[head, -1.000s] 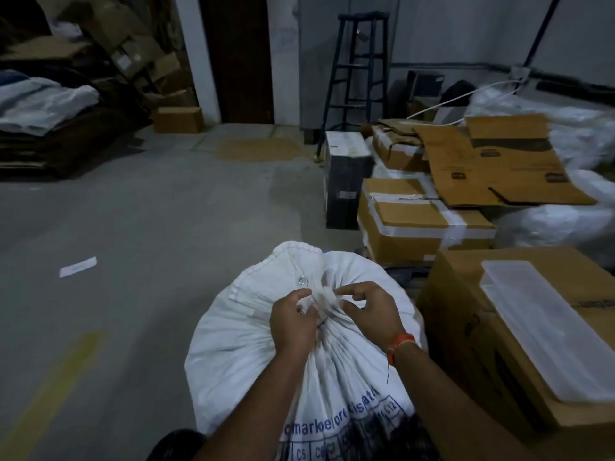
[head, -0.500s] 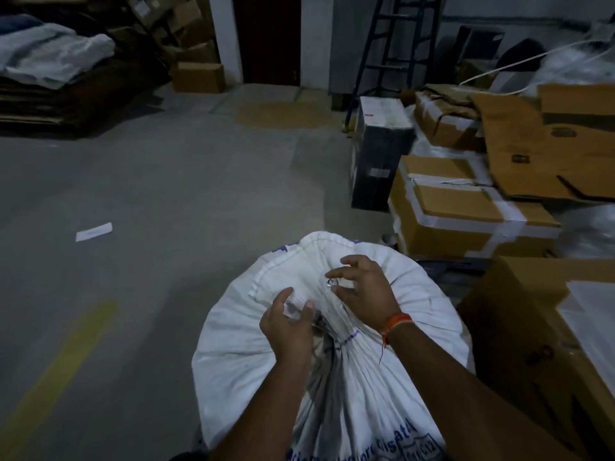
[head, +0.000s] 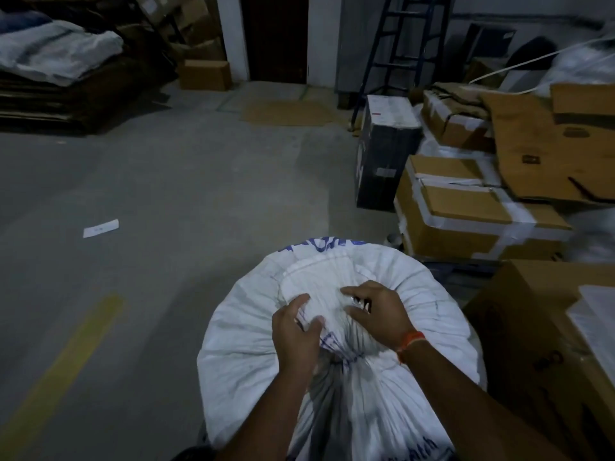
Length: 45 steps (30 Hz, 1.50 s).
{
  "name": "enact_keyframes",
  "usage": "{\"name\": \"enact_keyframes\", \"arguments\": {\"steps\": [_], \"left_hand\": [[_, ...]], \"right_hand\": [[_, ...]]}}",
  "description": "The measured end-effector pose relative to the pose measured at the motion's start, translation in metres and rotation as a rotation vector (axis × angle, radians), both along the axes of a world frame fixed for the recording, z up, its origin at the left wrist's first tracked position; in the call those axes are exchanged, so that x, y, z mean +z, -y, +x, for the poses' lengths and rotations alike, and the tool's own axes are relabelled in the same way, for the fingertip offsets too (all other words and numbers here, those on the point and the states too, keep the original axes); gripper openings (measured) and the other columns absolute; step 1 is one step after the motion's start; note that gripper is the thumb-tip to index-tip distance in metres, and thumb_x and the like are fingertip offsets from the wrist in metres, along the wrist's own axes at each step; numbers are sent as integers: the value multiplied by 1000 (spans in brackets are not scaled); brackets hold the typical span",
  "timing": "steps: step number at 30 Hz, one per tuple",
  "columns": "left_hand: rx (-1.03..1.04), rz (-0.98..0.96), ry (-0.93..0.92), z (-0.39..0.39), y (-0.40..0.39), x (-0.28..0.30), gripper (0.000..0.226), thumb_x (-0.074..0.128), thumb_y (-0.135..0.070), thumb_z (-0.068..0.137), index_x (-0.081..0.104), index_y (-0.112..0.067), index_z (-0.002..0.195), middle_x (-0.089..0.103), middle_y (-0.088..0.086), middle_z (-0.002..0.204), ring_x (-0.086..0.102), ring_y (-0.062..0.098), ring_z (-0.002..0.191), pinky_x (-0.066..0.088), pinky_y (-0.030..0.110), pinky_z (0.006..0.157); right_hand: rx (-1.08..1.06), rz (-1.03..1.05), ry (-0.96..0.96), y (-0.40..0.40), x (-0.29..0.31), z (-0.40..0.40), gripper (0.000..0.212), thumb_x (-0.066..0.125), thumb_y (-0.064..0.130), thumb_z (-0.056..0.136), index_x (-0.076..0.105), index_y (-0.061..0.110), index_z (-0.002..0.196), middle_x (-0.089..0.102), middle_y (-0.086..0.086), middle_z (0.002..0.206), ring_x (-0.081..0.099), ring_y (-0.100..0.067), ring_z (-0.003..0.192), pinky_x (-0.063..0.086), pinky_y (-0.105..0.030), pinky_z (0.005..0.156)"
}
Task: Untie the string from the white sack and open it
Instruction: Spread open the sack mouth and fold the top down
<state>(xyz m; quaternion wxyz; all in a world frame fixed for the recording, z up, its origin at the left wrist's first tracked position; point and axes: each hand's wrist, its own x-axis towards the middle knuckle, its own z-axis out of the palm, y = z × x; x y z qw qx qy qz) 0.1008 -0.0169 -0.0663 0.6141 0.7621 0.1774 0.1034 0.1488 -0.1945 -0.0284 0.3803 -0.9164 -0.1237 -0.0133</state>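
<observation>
A full white woven sack (head: 253, 354) with blue print stands on the floor right below me. Its gathered neck bunches between my two hands, and the folded top flap (head: 316, 281) spreads away from me. My left hand (head: 294, 331) pinches the bunched fabric on the left side of the neck. My right hand (head: 376, 314), with an orange thread band at the wrist, grips the fabric on the right side, fingers curled over it. I cannot make out the string itself among the folds.
Taped cardboard boxes (head: 466, 214) and a dark box (head: 382, 154) crowd the right side. A large carton (head: 532, 327) stands close to the sack's right. A ladder (head: 399, 44) leans at the back. Bare concrete floor (head: 166, 194) stretches left, with a paper slip (head: 101, 227).
Both hands shifted from picking at the knot at the neck to gripping fabric on either side. The top flap has spread wider and flatter. The camera has tilted and moved closer.
</observation>
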Motion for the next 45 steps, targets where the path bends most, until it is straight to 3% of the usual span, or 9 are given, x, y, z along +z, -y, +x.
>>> {"name": "enact_keyframes", "arguments": {"steps": [10,14,18,23,26,28,31,35,45], "left_hand": [[-157,217,40,-111,5,4,58,78,-11,80,61,-52,118,49,1,127,62,17,111,56,36,97],[-183,244,5,-135,9,21,49,80,-7,82,64,-43,111,47,8,135,54,-12,99,42,-1,80],[-71,137,43,-149,1,35,32,78,6,80,74,-24,89,49,9,130,39,-34,109,37,-8,76],[137,-80,152,-148,-22,44,16,79,-24,82,68,-24,94,62,14,120,65,28,116,56,20,82],[159,-261,155,-144,-30,60,16,75,-27,92,65,-26,104,72,-5,113,70,23,108,60,44,90],[138,-327,141,-139,-32,73,14,71,-20,96,62,-22,107,73,-24,94,69,5,88,55,41,84],[146,-374,56,-129,-36,80,11,71,-17,96,64,-21,104,64,-11,108,63,8,81,56,39,77],[91,-488,-149,-123,-44,77,14,63,0,94,72,-10,98,66,15,94,62,23,80,57,38,81],[25,-555,-13,-136,-36,67,42,59,18,89,74,-10,117,73,7,107,65,22,90,60,34,78]], "right_hand": [[-97,67,155,22,-35,-137,35,70,9,82,76,33,106,56,12,85,61,-9,81,54,-22,75],[-127,37,130,28,-35,-155,41,75,2,75,77,35,99,54,20,81,59,-6,77,52,-20,73],[-158,59,164,37,-33,-161,44,76,0,73,75,37,97,57,17,80,60,-6,78,52,-20,71],[-168,39,151,42,-33,-167,42,77,-1,71,77,33,96,56,22,80,60,-2,80,53,-21,76],[-155,35,157,43,-35,-167,40,76,0,71,78,30,96,58,29,94,57,7,85,46,-6,77],[-152,26,165,44,-35,-167,39,76,1,71,79,30,96,57,31,93,57,2,84,46,-8,77],[-172,24,170,44,-34,-168,44,77,-3,69,78,33,95,56,26,82,58,-2,80,47,-9,76],[-183,27,173,47,-35,-168,46,76,-8,67,78,29,93,60,19,85,57,-1,85,40,2,78],[-241,65,181,47,-27,-189,33,77,-1,73,76,29,87,61,18,85,60,7,88,40,1,71]]}}
